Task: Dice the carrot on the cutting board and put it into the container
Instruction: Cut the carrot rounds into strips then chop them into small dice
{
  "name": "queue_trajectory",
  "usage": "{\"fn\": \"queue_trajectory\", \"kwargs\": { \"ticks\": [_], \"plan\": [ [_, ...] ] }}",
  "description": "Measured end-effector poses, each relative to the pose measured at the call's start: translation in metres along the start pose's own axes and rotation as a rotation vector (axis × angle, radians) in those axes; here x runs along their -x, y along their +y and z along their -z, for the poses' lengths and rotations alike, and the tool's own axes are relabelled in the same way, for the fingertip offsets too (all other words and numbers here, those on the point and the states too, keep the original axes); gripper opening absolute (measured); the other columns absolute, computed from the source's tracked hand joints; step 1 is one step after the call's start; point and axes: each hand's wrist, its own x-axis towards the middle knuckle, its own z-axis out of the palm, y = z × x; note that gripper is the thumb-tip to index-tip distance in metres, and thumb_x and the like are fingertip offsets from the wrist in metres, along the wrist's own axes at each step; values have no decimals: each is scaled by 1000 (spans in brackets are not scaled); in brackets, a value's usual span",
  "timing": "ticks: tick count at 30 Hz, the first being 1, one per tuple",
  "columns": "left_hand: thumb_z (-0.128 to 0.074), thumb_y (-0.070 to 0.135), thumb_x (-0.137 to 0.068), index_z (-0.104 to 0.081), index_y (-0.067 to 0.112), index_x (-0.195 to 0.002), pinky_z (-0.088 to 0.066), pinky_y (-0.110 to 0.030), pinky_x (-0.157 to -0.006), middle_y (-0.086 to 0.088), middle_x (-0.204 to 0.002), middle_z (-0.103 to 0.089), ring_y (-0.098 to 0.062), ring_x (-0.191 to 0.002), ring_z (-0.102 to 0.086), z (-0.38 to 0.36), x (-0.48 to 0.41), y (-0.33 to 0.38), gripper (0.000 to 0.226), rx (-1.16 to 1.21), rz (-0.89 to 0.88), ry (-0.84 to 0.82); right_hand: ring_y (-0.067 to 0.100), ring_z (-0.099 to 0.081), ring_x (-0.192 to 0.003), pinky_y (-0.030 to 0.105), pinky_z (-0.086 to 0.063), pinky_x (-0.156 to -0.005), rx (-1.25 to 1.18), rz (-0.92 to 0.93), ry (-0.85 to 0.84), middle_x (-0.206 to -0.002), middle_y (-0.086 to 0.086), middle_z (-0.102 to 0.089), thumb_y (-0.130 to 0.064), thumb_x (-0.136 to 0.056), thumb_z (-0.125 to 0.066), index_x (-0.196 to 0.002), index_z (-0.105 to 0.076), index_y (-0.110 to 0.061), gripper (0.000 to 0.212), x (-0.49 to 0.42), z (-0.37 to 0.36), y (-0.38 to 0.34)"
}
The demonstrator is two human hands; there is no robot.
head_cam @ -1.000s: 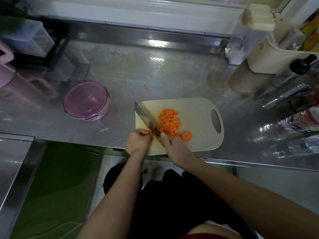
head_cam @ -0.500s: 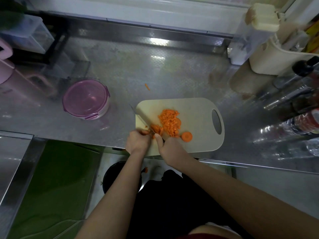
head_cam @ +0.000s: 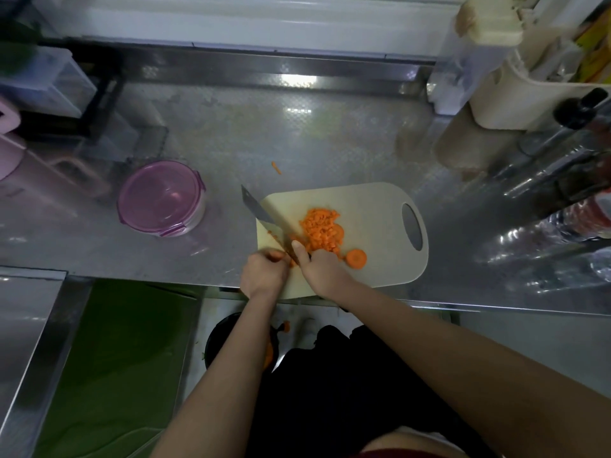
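— Head view: where are the edges around the cutting board (head_cam: pixel 373 226)?
— I see its near edge at the worktop's (head_cam: pixel 297 133) front lip. The lidded container (head_cam: pixel 160 200) stands apart to its left.
— And the knife (head_cam: pixel 261 213)?
— The right hand's (head_cam: pixel 322 269) fingers are clamped on its handle. Its long axis runs far-left, with the tip past the board's left edge. The left hand's (head_cam: pixel 263 274) fingers curl on a carrot piece (head_cam: pixel 276 256) beside the blade. Diced carrot (head_cam: pixel 322 231) is heaped mid-board, with one carrot slice (head_cam: pixel 356 258) nearer me.

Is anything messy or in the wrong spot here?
Yes. One small carrot scrap lies alone on the metal counter, beyond the cutting board and apart from the diced pile. It probably flew off during chopping. The right hand grips the knife; the left hand holds a carrot piece.
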Motion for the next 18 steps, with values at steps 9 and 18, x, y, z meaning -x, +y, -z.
{"fn": "queue_trajectory", "kwargs": {
  "ticks": [9,18],
  "plan": [
    [-52,29,-94,-57,22,-88,-40,-28,-67,-5,-94,-67,-29,-91,-62,0,2,-7,10,-109,-291,57,7,-33,-37,25,-25,-48,-285,11,96,-42,-6,-35,-55,-96,-27,-52,-42,-15,62,2,30,15],
    [-53,10,-89,-59,6,-99,-43,-43,-85,-13,-101,-54,-31,-97,-51,2,-25,55,13,-291,-824,125,15,-35,-46,31,-32,-54,-333,-64,351,-45,-1,-35,-52,-97,-26,-48,-31,-16,62,-5,70,37]
  ]
}}
